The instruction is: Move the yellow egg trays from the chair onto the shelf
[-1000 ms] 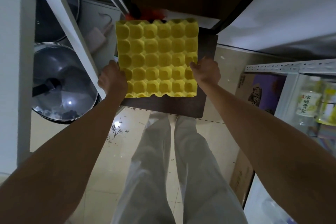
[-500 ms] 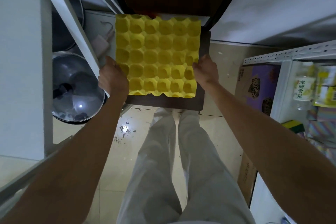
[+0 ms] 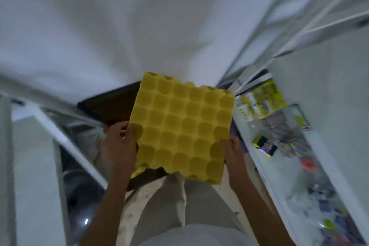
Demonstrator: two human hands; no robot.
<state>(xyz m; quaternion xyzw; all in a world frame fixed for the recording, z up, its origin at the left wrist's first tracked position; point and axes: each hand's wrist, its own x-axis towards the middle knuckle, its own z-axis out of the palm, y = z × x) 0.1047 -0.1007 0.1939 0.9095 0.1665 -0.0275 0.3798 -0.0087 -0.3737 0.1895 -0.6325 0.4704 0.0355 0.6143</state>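
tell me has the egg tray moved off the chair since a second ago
Yes. The egg tray has lifted and swung right, held by the left hand and right hand; it now overhangs the dark chair seat toward the shelf.

The whole head view is smeared by motion blur. The yellow egg tray (image 3: pixel 181 128) hides most of the dark chair (image 3: pixel 111 104); only the chair's far left corner and a sliver at its near edge show. The left hand (image 3: pixel 117 150) covers the tray's left edge, and the right hand (image 3: pixel 232 154) covers its near right corner, so the fingers beneath cannot be seen. On the white shelf (image 3: pixel 259 158) at right, packets and boxes are too blurred to read. Both forearms are cut off by the bottom edge.
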